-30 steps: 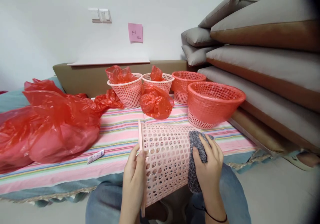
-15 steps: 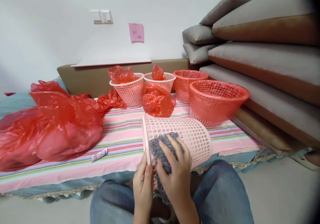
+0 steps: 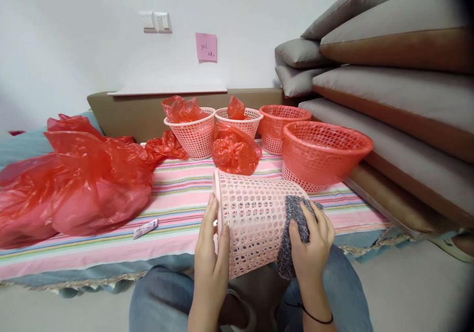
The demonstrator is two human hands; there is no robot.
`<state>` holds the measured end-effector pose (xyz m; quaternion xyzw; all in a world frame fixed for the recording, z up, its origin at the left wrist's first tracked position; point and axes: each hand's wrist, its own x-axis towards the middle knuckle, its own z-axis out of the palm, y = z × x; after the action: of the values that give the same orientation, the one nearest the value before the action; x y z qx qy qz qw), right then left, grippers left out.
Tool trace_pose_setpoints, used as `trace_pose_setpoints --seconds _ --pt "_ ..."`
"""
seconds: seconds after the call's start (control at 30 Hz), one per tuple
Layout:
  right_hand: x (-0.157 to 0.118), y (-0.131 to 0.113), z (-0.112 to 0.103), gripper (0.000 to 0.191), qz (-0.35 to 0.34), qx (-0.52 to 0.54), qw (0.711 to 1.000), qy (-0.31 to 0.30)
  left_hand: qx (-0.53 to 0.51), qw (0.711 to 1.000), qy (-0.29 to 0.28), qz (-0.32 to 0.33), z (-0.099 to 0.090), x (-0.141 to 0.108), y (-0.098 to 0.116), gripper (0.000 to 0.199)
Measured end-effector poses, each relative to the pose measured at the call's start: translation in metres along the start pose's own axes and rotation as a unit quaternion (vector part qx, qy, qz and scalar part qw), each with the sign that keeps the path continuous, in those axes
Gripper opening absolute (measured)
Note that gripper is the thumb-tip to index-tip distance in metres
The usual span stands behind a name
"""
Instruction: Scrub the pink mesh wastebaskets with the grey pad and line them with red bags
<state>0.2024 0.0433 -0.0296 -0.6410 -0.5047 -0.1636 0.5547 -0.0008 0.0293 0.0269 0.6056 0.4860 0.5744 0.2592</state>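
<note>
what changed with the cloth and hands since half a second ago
The right hand has moved the gray cloth rightward along the pink basket, from near its rim to its base end. Neither hand let go; the left hand stays at the rim. The baskets behind stayed put.

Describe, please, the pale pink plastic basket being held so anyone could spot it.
Find the pink striped fabric cover. Near its front edge, between left hand and right hand, the pale pink perforated plastic basket is sideways, unlike the upright plastic baskets behind.
</note>
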Motion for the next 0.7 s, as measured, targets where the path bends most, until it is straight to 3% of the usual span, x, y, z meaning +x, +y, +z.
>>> trace_pose_setpoints --seconds 0.13,0.27,0.37,0.57,0.7 --pt "0.004 0.017 -0.004 0.042 0.018 0.016 1.000 -0.010 -0.003 0.998 0.005 0.068 0.010 0.002 -0.005 0.045" --pt "0.005 0.014 -0.002 0.044 0.065 -0.010 0.997 0.038 -0.032 0.999 0.014 0.033 0.010 -0.009 -0.010 0.045" --pt "0.001 -0.021 0.001 0.039 0.022 -0.025 0.999 0.025 -0.056 0.998 0.027 -0.001 0.011 -0.016 -0.012 0.043" --pt "-0.015 -0.113 -0.001 0.038 -0.112 0.059 0.986 -0.113 -0.101 0.991 0.057 -0.062 0.010 -0.022 -0.017 0.045" --pt "-0.015 -0.119 -0.003 0.042 -0.132 0.088 0.976 -0.148 -0.113 0.989 0.070 -0.057 0.009 -0.023 -0.019 0.047"
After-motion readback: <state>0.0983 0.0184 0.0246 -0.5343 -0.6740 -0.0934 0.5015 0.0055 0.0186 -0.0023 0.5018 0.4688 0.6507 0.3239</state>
